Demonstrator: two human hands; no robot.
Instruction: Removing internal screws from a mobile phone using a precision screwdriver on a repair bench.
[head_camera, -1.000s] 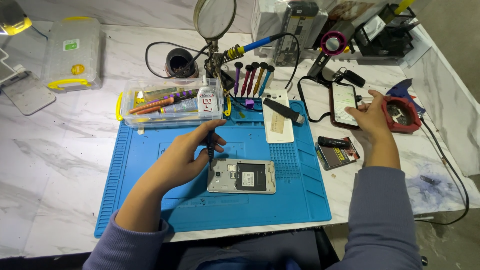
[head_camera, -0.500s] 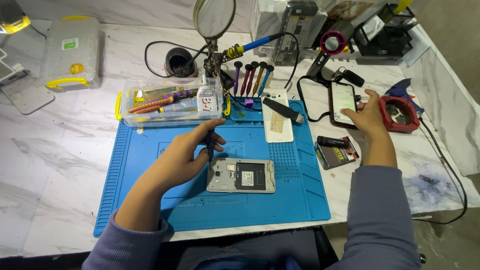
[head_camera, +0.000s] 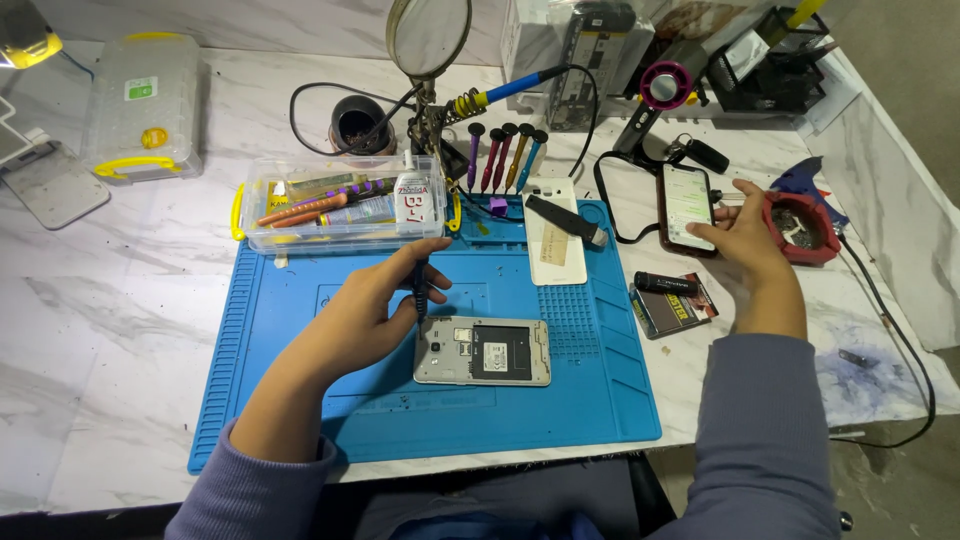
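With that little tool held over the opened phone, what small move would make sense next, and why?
Probably lowering the tool's tip onto the opened phone. The left hand grips a dark screwdriver upright just above the phone's top left corner, its tip not clearly touching. The phone lies back-off on the blue mat. The right hand rests at a second phone, its screen lit.

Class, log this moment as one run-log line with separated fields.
left hand: holds dark screwdriver above opened phone | right hand: touches lit smartphone | surface: blue mat
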